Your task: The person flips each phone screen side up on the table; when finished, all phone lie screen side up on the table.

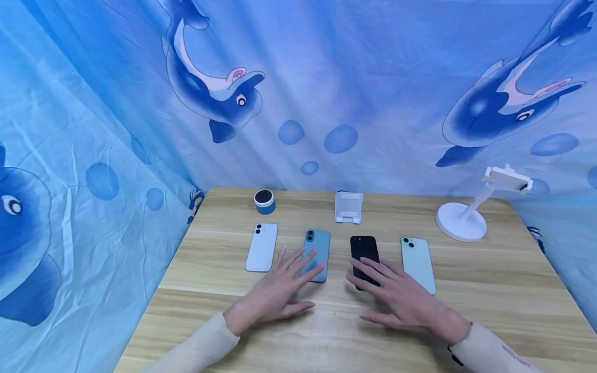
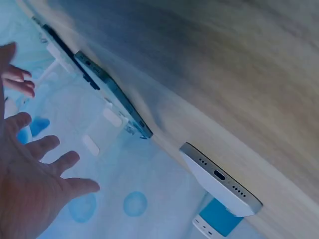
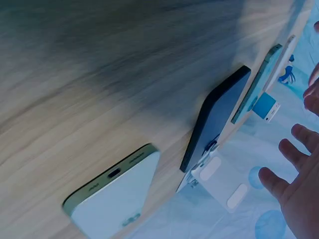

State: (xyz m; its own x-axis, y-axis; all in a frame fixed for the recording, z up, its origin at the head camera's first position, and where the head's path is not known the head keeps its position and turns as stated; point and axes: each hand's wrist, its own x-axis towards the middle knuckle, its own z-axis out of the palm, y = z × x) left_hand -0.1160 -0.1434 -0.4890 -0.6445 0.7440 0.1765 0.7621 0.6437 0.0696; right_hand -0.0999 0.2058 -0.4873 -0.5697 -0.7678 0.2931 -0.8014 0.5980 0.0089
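Four smartphones would exceed the count, so several lie back up in a row: a white phone [image 1: 262, 248], a blue phone [image 1: 321, 259], a black phone [image 1: 365, 248] and a pale green phone [image 1: 418, 264]. My left hand [image 1: 282, 290] is spread above the table, its fingers overlapping the blue phone in the head view. My right hand [image 1: 401, 298], also spread, overlaps the black phone's lower part. Both wrist views show the fingers raised clear of the phones, with nothing held. The white phone [image 2: 219, 181] is nearest the left wrist camera, the pale green phone [image 3: 114, 191] nearest the right.
Behind the phones stand a small blue speaker [image 1: 265, 203], a folding white phone stand [image 1: 349, 208] and, at the right, a round-based white phone holder [image 1: 462, 223]. The wooden table [image 1: 210, 280] backs onto a blue dolphin curtain [image 1: 298, 93].
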